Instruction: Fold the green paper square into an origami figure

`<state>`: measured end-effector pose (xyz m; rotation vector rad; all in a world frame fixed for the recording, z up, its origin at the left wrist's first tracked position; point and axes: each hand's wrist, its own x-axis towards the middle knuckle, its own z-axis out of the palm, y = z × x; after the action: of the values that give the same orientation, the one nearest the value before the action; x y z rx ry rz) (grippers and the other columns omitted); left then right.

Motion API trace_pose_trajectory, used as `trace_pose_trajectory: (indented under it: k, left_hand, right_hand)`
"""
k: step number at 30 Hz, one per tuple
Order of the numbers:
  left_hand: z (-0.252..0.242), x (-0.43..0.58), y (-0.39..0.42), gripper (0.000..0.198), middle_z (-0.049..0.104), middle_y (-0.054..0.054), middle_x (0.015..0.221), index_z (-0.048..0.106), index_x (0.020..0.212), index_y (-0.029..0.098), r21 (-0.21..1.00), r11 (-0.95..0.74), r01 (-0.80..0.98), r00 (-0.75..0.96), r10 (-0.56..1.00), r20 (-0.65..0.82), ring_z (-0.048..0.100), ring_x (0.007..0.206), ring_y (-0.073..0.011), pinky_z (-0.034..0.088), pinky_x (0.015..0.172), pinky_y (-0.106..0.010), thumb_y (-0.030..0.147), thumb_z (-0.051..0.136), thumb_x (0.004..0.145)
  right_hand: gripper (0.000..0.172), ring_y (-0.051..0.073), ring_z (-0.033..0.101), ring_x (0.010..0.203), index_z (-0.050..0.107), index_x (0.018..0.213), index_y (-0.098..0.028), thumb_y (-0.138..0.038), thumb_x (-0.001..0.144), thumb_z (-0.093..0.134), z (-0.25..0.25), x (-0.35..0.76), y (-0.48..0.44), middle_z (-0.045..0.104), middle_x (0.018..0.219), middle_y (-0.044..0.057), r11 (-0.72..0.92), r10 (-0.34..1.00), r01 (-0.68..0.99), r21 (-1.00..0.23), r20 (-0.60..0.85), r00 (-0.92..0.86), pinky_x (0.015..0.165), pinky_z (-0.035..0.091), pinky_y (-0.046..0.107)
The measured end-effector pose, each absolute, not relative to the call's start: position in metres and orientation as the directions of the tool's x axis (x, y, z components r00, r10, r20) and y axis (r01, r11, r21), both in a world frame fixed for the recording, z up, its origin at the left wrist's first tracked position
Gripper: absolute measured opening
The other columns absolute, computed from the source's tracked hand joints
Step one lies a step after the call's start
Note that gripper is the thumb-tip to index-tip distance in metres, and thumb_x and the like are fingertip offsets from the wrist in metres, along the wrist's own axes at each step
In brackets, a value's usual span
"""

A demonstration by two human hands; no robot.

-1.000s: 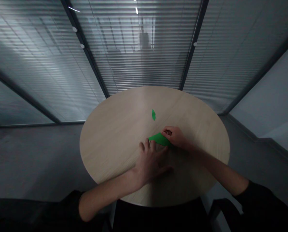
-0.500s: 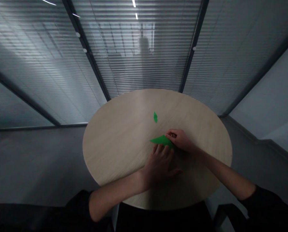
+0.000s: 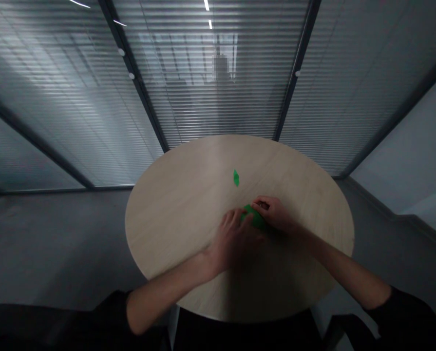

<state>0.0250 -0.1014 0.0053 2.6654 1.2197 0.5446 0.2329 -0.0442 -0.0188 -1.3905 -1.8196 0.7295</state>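
Observation:
A folded piece of green paper [image 3: 253, 218] lies on the round wooden table [image 3: 181, 204], mostly covered by my hands. My left hand [image 3: 236, 236] rests over its near left part, fingers curled down onto it. My right hand [image 3: 272, 213] pinches the paper's right end with bent fingers. A second, small folded green paper piece [image 3: 236, 177] lies alone farther back on the table, apart from both hands.
Glass walls with horizontal blinds [image 3: 218, 73] and dark frames stand right behind the table. Grey floor [image 3: 57, 243] surrounds the table on the left and right. My dark sleeves show at the bottom edge.
My left hand has slid forward and right over the green paper, hiding its pointed left tip. The right hand has stayed on the paper's right end.

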Motion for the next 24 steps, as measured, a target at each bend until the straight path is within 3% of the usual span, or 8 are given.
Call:
trace_pose_trajectory:
  k: [3, 6, 8, 11, 15, 19, 24]
  left_hand:
    - [0.008, 0.015, -0.076, 0.052, 0.061, -0.021, 0.135, 0.059, 0.136, 0.009, 0.470, -0.528, 0.707, 0.448, 0.849, 0.281, 0.059, 0.123, -0.0341, 0.050, 0.104, -0.048, 0.042, 0.067, 0.097]
    - [0.007, 0.008, -0.058, 0.036, 0.072, -0.012, 0.105, 0.069, 0.118, 0.013, 0.676, -0.447, 0.585, 0.432, 0.878, 0.207, 0.067, 0.095, -0.0260, 0.053, 0.083, -0.037, 0.042, 0.065, 0.097]
    - [0.005, 0.006, -0.053, 0.030, 0.068, -0.005, 0.078, 0.072, 0.092, 0.015, 0.776, -0.384, 0.500, 0.465, 0.875, 0.133, 0.061, 0.071, -0.0195, 0.046, 0.066, -0.030, 0.042, 0.060, 0.098]
    - [0.002, 0.006, -0.050, 0.032, 0.056, 0.001, 0.060, 0.069, 0.078, 0.016, 0.880, -0.282, 0.382, 0.440, 0.893, 0.095, 0.048, 0.056, -0.0138, 0.034, 0.054, -0.026, 0.043, 0.061, 0.095]
    - [-0.001, 0.008, -0.048, 0.030, 0.052, 0.003, 0.057, 0.069, 0.081, 0.016, 0.959, -0.173, 0.223, 0.370, 0.925, 0.081, 0.042, 0.052, -0.0117, 0.030, 0.050, -0.024, 0.045, 0.065, 0.090]
    - [0.001, 0.007, -0.047, 0.029, 0.052, 0.004, 0.055, 0.069, 0.083, 0.017, 0.979, -0.134, 0.155, 0.325, 0.942, 0.077, 0.043, 0.050, -0.0116, 0.030, 0.049, -0.024, 0.045, 0.067, 0.090]
    - [0.005, 0.005, -0.044, 0.032, 0.057, 0.003, 0.059, 0.068, 0.083, 0.016, 0.993, -0.068, 0.094, 0.306, 0.951, 0.036, 0.043, 0.048, -0.0096, 0.029, 0.046, -0.023, 0.048, 0.072, 0.087]
  right_hand:
    - [0.023, 0.019, 0.062, 0.070, 0.073, 0.084, -0.018, -0.038, 0.089, 0.063, -0.017, 0.232, -0.045, 0.071, 0.076, 0.005, 0.247, 0.969, 0.523, -0.815, 0.194, -0.155, 0.067, 0.047, 0.030]
    - [0.026, 0.018, 0.061, 0.068, 0.072, 0.082, -0.018, -0.042, 0.088, 0.063, -0.014, 0.230, -0.047, 0.070, 0.073, 0.004, 0.231, 0.971, 0.473, -0.850, 0.168, -0.172, 0.064, 0.046, 0.029]
    - [0.030, 0.017, 0.061, 0.068, 0.071, 0.084, -0.018, -0.047, 0.088, 0.064, -0.010, 0.229, -0.048, 0.069, 0.074, 0.004, 0.219, 0.971, 0.438, -0.872, 0.148, -0.190, 0.062, 0.045, 0.028]
    - [0.038, 0.016, 0.056, 0.065, 0.068, 0.081, -0.019, -0.055, 0.091, 0.060, -0.006, 0.229, -0.047, 0.064, 0.072, 0.003, 0.192, 0.973, 0.391, -0.900, 0.124, -0.193, 0.058, 0.042, 0.027]
    - [0.060, 0.014, 0.043, 0.053, 0.065, 0.082, -0.019, -0.068, 0.098, 0.034, -0.001, 0.231, -0.047, 0.049, 0.060, 0.000, 0.110, 0.981, 0.313, -0.943, 0.054, -0.184, 0.049, 0.032, 0.027]
    - [0.046, 0.014, 0.050, 0.064, 0.064, 0.075, -0.019, -0.065, 0.084, 0.066, 0.004, 0.233, -0.052, 0.057, 0.071, 0.001, 0.136, 0.960, 0.311, -0.941, 0.047, -0.277, 0.056, 0.037, 0.027]
    - [0.041, 0.013, 0.048, 0.060, 0.064, 0.072, -0.019, -0.058, 0.081, 0.071, 0.006, 0.234, -0.055, 0.056, 0.066, 0.000, 0.104, 0.950, 0.372, -0.922, -0.018, -0.311, 0.055, 0.034, 0.027]
